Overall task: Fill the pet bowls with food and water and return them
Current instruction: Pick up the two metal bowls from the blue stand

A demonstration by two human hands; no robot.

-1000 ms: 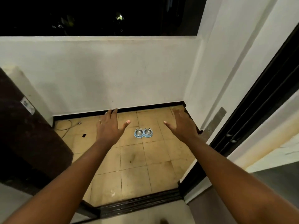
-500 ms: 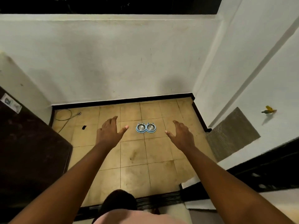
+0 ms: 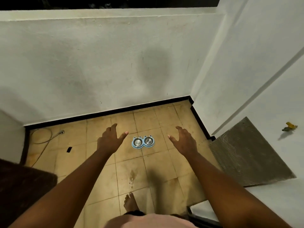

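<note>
A blue double pet feeder (image 3: 143, 142) with two shiny steel bowls lies on the tan tiled floor (image 3: 158, 163), a short way from the back wall. Both bowls look bare inside. My left hand (image 3: 110, 140) is stretched out to the left of the feeder, fingers spread, holding nothing. My right hand (image 3: 183, 140) reaches out on the feeder's right side, also spread and holding nothing. Both hands hover well above the floor and do not touch the feeder. My bare foot (image 3: 130, 202) stands on the tiles below.
A white parapet wall (image 3: 98, 66) closes the back. A white wall (image 3: 255, 71) with a grey patch (image 3: 246, 155) and a yellow tap (image 3: 289, 126) runs along the right. A hose (image 3: 43, 137) and a small black object (image 3: 69, 149) lie far left. A wet spot (image 3: 131, 178) marks the middle tiles.
I have stepped onto the balcony floor and the view has tilted down. The feeder is closer, my foot has come into view, and both hands stay spread on either side of it.
</note>
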